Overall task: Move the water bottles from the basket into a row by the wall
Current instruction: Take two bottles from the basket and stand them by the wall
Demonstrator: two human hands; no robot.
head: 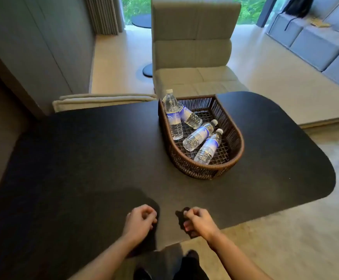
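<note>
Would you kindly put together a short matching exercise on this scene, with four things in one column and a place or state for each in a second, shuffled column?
Things:
1. basket
2. leaning bottle
3. left hand
4. chair

Places or states:
A. curled loosely, empty, over the near edge of the table
B. beyond the far edge of the table, facing it
C. on the table, holding four bottles
D. propped against the basket's far left corner, cap up

Pairs: 1-C, 2-D, 3-A, 4-B
</note>
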